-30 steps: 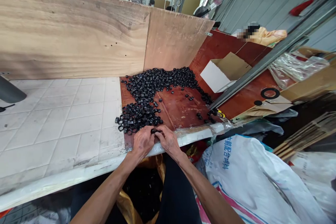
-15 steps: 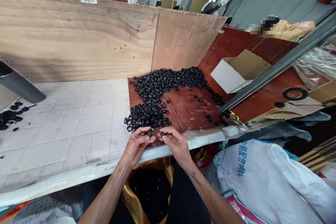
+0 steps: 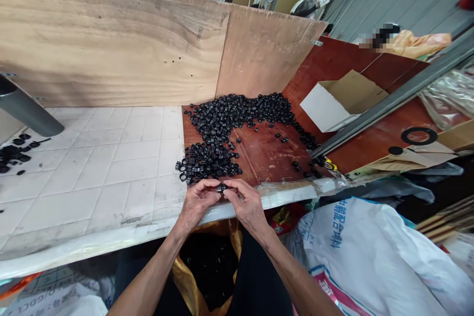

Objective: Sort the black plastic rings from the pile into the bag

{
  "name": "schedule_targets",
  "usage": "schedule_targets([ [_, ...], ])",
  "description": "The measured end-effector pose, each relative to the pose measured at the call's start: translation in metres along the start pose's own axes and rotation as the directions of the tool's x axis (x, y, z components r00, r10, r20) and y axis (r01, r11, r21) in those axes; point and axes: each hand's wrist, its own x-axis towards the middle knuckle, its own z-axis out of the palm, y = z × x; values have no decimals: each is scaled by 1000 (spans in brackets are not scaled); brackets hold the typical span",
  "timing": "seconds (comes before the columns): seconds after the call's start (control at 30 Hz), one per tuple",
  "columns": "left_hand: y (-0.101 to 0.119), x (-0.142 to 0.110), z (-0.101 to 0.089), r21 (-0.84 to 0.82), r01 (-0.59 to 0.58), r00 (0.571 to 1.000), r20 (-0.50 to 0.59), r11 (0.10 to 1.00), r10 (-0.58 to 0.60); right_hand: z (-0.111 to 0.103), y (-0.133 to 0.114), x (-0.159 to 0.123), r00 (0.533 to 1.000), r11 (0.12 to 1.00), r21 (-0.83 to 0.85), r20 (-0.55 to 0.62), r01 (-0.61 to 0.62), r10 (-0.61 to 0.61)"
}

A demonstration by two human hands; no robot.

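Note:
My left hand (image 3: pixel 198 202) and my right hand (image 3: pixel 247 203) meet over the table's front edge, fingertips pinched together on small black ring parts (image 3: pixel 221 188). Just beyond them lies a heap of the same black rings (image 3: pixel 207 162), and a larger pile (image 3: pixel 240 111) spreads along the back of the red board (image 3: pixel 262 150). Both hands are closed around the pieces between them.
A white tiled surface (image 3: pixel 92 168) lies to the left, with more black rings (image 3: pixel 13 153) at its far left near a grey pipe (image 3: pixel 25 111). Plywood walls (image 3: pixel 111 44) back the table. An open white carton (image 3: pixel 333 101) is at right, a white sack (image 3: pixel 370 256) below, and a yellow-lined bag (image 3: pixel 207 266) under my hands.
My hands lifted off the table edge holding separate rings, then came together again on the pieces. The view shifted right and down slightly.

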Motion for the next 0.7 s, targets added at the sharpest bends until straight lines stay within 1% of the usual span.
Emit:
schedule_targets([
  [0.07, -1, 0, 0, 32, -30, 1000, 6, 999, 30, -2, -1, 0, 1000, 1000, -30, 17, -8, 9],
  [0.27, -3, 0, 2, 150, -196, 980, 65, 969, 188, -3, 1, -1, 999, 990, -137, 13, -39, 41],
  [0.4, -7, 1, 1, 163, -267, 962, 107, 950, 251, 3, 3, 0, 999, 970, -241, -36, -17, 8],
  [0.47, -10, 1, 0, 145, -281, 957, 115, 949, 266, 7, 4, -1, 994, 975, -222, -108, -22, -2],
  [0.53, -13, 2, -1, 133, -275, 959, 108, 952, 262, 9, 6, -3, 990, 991, -137, -141, -9, -11],
  [0.57, -14, 2, -1, 130, -262, 963, 98, 956, 251, 9, 7, -4, 992, 995, -98, -123, 15, -27],
  [0.63, -15, 2, -2, 131, -241, 970, 74, 962, 233, 6, 9, -5, 996, 995, -73, -40, 71, -74],
  [0.7, -15, 2, -3, 138, -239, 971, 66, 961, 232, 3, 10, -5, 995, 987, -125, 19, 102, -100],
])
